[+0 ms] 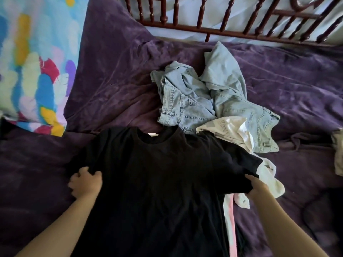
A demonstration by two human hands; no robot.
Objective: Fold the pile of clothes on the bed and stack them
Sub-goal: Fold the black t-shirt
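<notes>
View from the head camera, looking down on a bed covered by a purple bedspread [111,80]. A black T-shirt [157,182] lies spread nearly flat on the near part of the bed, its neckline pointing away from the person and a small pale label showing inside the collar. The left hand [86,183] is clenched on the fabric at the shirt's left sleeve, fingers curled round a bunched fold. The right hand [257,188] grasps the hem of the right sleeve, which is lifted slightly; its fingertips are hidden under the cloth. Beyond the collar and to the right sits the unfolded pile: crumpled light-blue jeans [185,101], and a white garment with printed lettering [228,130] lying partly over the denim and partly beneath the shirt's right shoulder. A pink-and-white garment [231,219] emerges from under the shirt's right side, beside the right forearm. A multicoloured patterned cloth [33,62] occupies the upper left corner. A dark wooden spindle rail [185,26] runs along the far edge of the bed. A beige item [338,154] is cut off at the right border and cannot be identified.
</notes>
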